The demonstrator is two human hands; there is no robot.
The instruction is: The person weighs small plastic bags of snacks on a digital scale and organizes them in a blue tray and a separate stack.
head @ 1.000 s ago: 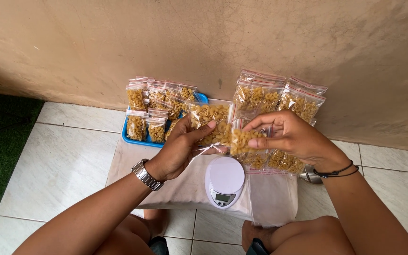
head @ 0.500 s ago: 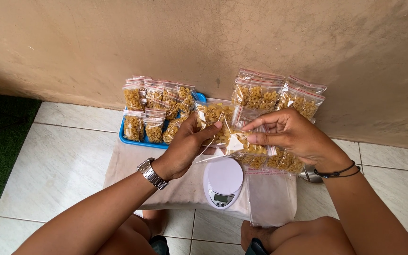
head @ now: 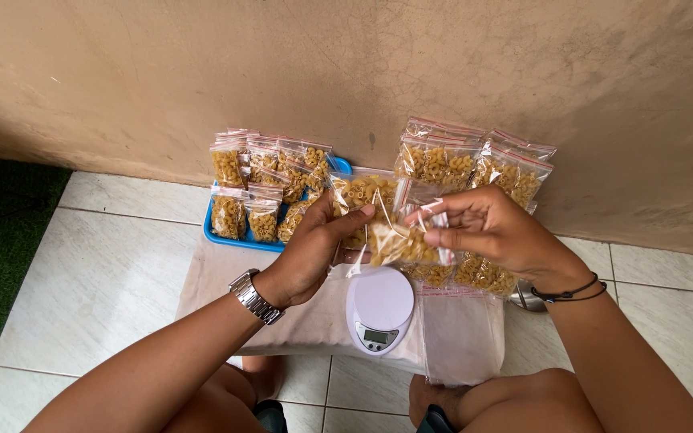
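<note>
My left hand (head: 314, 244) and right hand (head: 495, 232) pinched a small clear zip bag of yellow elbow macaroni (head: 399, 240) above the white round scale (head: 380, 305), many filled bags (head: 266, 180) already stacked, empty plastic bags (head: 463, 333) left.

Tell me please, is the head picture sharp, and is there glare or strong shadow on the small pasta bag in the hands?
Head view: soft, even daylight, no hard shadows; the small pasta bag between the left hand and right hand is slightly blurred, with pale reflections on its plastic; the white scale is sharp, without strong glare.
</note>
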